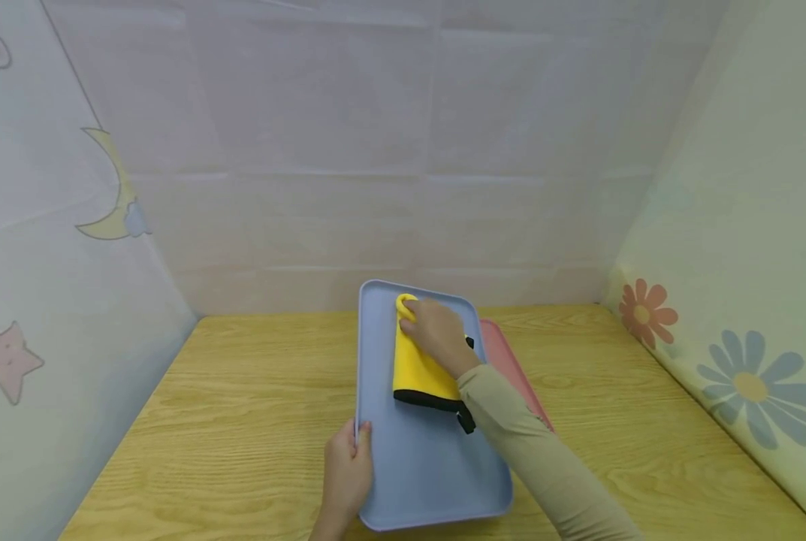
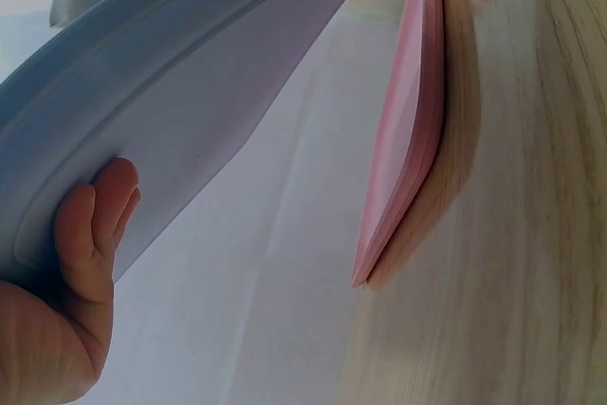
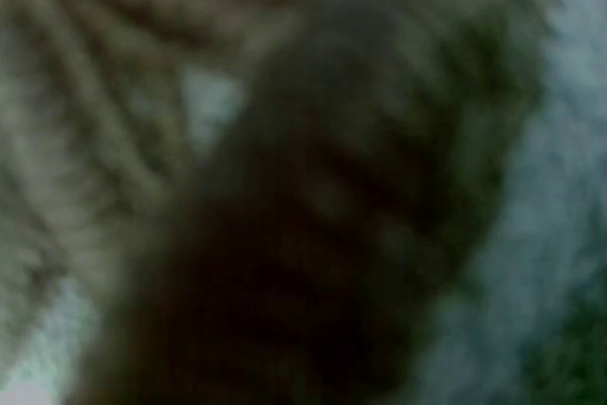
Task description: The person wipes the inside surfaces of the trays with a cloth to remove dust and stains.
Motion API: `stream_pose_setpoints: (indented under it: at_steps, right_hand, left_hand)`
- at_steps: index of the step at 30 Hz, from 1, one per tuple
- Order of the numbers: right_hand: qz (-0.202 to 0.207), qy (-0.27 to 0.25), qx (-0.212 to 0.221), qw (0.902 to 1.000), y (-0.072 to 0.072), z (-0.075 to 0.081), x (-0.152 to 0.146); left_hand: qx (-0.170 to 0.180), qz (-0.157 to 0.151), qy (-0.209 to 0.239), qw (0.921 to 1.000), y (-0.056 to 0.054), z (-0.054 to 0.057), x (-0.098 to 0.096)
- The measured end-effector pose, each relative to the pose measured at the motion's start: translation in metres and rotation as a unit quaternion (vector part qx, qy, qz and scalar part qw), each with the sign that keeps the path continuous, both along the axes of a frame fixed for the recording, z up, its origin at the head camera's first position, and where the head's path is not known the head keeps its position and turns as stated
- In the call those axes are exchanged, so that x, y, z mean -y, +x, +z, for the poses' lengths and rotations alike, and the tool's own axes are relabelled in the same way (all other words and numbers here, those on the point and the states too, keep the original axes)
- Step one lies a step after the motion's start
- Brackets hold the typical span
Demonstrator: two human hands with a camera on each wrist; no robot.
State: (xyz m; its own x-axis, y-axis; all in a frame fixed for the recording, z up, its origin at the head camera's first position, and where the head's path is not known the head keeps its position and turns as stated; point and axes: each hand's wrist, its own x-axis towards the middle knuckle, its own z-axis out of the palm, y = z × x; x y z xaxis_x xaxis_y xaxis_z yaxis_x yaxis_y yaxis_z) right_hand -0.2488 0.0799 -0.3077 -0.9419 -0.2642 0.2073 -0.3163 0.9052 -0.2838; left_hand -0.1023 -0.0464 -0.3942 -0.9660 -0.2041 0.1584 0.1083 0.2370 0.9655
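My left hand (image 1: 348, 469) grips the left edge of a pale blue tray (image 1: 416, 466), thumb on the inner face. In the left wrist view, fingers (image 2: 119, 192) curl against the tray's underside (image 2: 204, 120), which is raised off the table and tilted. Over the tray's inside, my right hand (image 1: 436, 330) pinches the rolled top of a folded yellow cloth (image 1: 416, 368) with black edging. A black piece sticks out beside the cloth, partly behind the right wrist. Too dark and blurred to read is the right wrist view.
A pink tray (image 1: 511, 361) lies on the wooden table (image 1: 261, 406), partly behind the blue one and the right sleeve (image 1: 544, 458). Pale sheets printed with flowers, a moon and a star enclose the table at the back and sides.
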Motion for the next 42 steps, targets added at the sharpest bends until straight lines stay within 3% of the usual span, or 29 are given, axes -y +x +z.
stream_pose_setpoints:
  at_steps: [9,25,32,42]
  right_hand:
    - [-0.008,-0.023,0.017,0.9996,-0.015,-0.014,-0.024]
    - [-0.029,-0.044,0.048,0.9975,-0.026,-0.026,-0.051]
    - [-0.032,-0.034,0.048,0.9978,-0.029,-0.032,-0.055]
    - [-0.002,-0.117,0.028,0.9928,-0.027,-0.041,-0.051]
  left_hand:
    - [-0.007,0.017,-0.003,0.9998,0.001,0.003,0.004]
    - [-0.021,0.054,-0.024,0.9981,0.003,0.008,0.009]
    - [-0.032,0.056,-0.034,0.9974,0.004,0.008,0.01]
    - [-0.008,0.046,-0.029,0.9985,0.003,0.009,0.009]
